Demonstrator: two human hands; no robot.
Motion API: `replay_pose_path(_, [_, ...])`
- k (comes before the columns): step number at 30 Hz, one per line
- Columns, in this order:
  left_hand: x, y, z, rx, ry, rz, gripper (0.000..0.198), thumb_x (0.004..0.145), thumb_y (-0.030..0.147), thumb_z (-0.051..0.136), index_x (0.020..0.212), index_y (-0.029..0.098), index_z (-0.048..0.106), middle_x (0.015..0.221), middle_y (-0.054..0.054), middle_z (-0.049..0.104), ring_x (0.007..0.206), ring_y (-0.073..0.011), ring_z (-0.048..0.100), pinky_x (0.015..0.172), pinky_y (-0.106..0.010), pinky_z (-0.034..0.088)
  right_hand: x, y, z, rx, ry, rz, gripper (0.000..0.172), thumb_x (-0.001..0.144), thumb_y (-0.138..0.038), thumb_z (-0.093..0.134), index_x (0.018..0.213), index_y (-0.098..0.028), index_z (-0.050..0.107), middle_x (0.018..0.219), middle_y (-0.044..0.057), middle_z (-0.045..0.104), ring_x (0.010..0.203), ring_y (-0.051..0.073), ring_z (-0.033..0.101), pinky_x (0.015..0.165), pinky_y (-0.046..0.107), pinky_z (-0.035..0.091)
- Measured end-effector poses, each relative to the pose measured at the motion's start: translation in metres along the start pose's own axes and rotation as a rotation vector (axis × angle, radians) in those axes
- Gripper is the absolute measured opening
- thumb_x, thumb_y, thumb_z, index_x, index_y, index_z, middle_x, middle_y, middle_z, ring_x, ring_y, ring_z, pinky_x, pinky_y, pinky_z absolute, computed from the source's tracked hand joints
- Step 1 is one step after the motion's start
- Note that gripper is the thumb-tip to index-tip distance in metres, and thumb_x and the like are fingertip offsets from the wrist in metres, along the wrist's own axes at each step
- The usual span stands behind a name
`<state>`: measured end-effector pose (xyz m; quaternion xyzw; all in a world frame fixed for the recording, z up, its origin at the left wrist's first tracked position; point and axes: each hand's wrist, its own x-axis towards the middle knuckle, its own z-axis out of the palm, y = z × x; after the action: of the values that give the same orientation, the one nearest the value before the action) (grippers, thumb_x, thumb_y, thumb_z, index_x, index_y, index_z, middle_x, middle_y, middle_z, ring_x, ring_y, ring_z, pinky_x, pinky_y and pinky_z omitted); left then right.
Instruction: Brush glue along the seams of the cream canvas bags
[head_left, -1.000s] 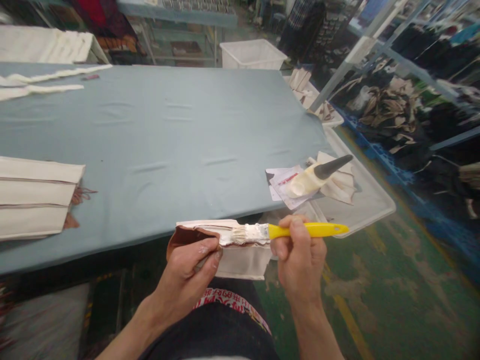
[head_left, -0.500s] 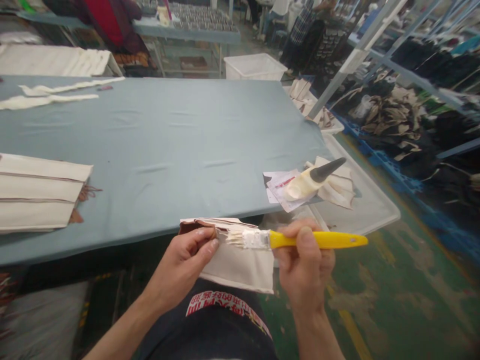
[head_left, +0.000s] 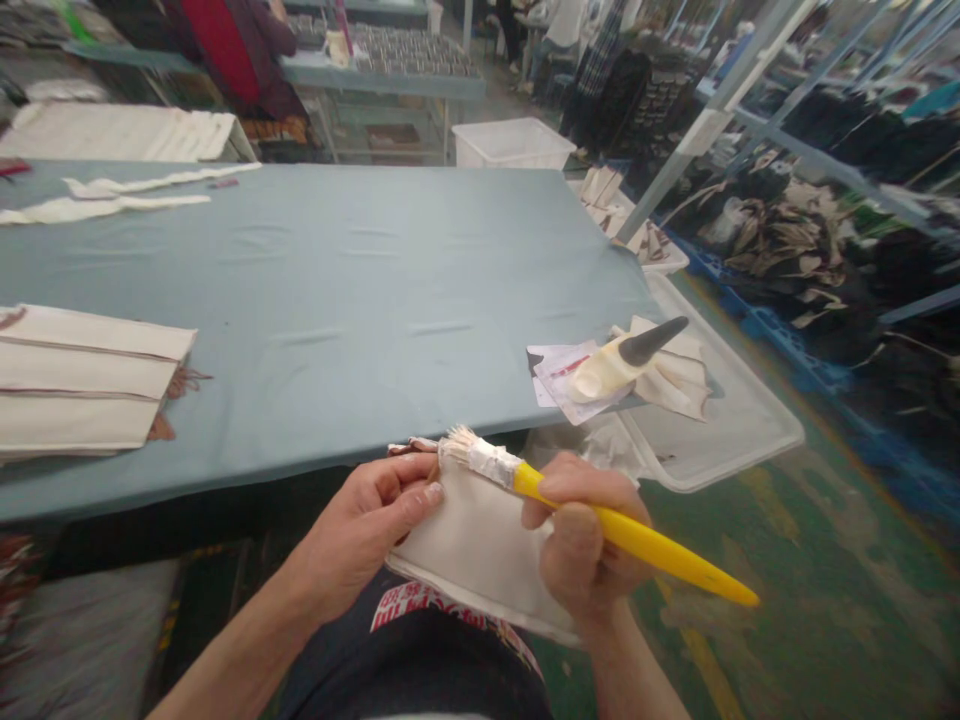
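Observation:
My right hand [head_left: 581, 545] is closed round a yellow-handled brush [head_left: 637, 540] whose pale bristles point up and to the left. My left hand [head_left: 367, 530] pinches the left edge of a cream fabric piece [head_left: 472, 545] held over my lap, just in front of the table's near edge. The bristles sit at the top edge of that piece, beside my left fingertips. A glue bottle with a dark tip [head_left: 622, 360] lies on papers at the table's right corner.
A blue-grey table [head_left: 337, 290] spreads ahead, with stacked cream pieces [head_left: 82, 380] at its left and strips at the far left. A clear tray [head_left: 720, 420] juts off the right corner. A white bin [head_left: 514, 145] and racks of material stand behind.
The brush swung from level to tilted, its handle now pointing down to the right. The brown flap of the fabric piece has been folded shut, and the piece has dropped nearer my lap.

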<state>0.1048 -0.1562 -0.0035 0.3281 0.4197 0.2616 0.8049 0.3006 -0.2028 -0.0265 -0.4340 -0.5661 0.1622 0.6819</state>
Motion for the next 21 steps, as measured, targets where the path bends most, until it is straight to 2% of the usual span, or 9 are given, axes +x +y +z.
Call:
replay_pose_path(3, [-0.0008, 0.0014, 0.0013, -0.023, -0.007, 0.01, 0.043, 0.075, 0.045, 0.097, 0.106, 0.017, 0.087, 0.082, -0.005, 0.082, 0.067, -0.0125, 0.069, 0.063, -0.017, 0.053, -0.0011, -0.0061, -0.0006, 0.007, 0.014, -0.036, 0.015, 0.107, -0.034, 0.057, 0.097, -0.028, 0.067, 0.062, -0.005, 0.062, 0.047, 0.014, 0.054, 0.055, 0.03, 0.046])
replay_pose_path(8, [-0.0029, 0.0021, 0.0065, -0.018, -0.031, 0.023, 0.046, 0.075, 0.046, 0.097, 0.11, 0.018, 0.087, 0.079, -0.004, 0.081, 0.067, -0.0124, 0.069, 0.064, -0.017, 0.053, -0.0014, -0.0054, -0.0032, -0.115, -0.102, 0.0, 0.019, 0.106, -0.038, 0.058, 0.094, -0.027, 0.068, 0.062, -0.004, 0.063, 0.05, 0.015, 0.059, 0.055, 0.031, 0.049])
replay_pose_path(12, [-0.0039, 0.001, 0.0084, -0.019, -0.034, 0.022, 0.046, 0.075, 0.047, 0.097, 0.109, 0.019, 0.087, 0.077, -0.003, 0.08, 0.067, -0.0123, 0.068, 0.064, -0.017, 0.052, -0.003, -0.0057, -0.0033, -0.117, -0.05, 0.01, 0.021, 0.106, -0.039, 0.058, 0.09, -0.027, 0.066, 0.062, -0.004, 0.062, 0.05, 0.015, 0.058, 0.056, 0.031, 0.05])
replay_pose_path(17, [-0.0029, -0.0011, 0.0064, 0.015, 0.01, 0.028, 0.048, 0.075, 0.048, 0.096, 0.111, 0.018, 0.086, 0.084, -0.005, 0.082, 0.071, -0.0135, 0.069, 0.064, -0.017, 0.052, -0.0034, -0.009, -0.001, -0.183, -0.108, 0.023, 0.017, 0.105, -0.036, 0.058, 0.095, -0.026, 0.068, 0.063, -0.002, 0.064, 0.053, 0.017, 0.061, 0.055, 0.032, 0.051])
replay_pose_path(21, [-0.0027, -0.0031, 0.0035, 0.039, 0.029, 0.039, 0.048, 0.077, 0.046, 0.095, 0.113, 0.017, 0.086, 0.087, -0.006, 0.083, 0.068, -0.0142, 0.069, 0.067, -0.021, 0.054, -0.0047, -0.0117, -0.0056, -0.201, 0.014, 0.009, 0.02, 0.108, -0.037, 0.055, 0.094, -0.027, 0.066, 0.064, -0.003, 0.063, 0.053, 0.017, 0.061, 0.056, 0.032, 0.051])
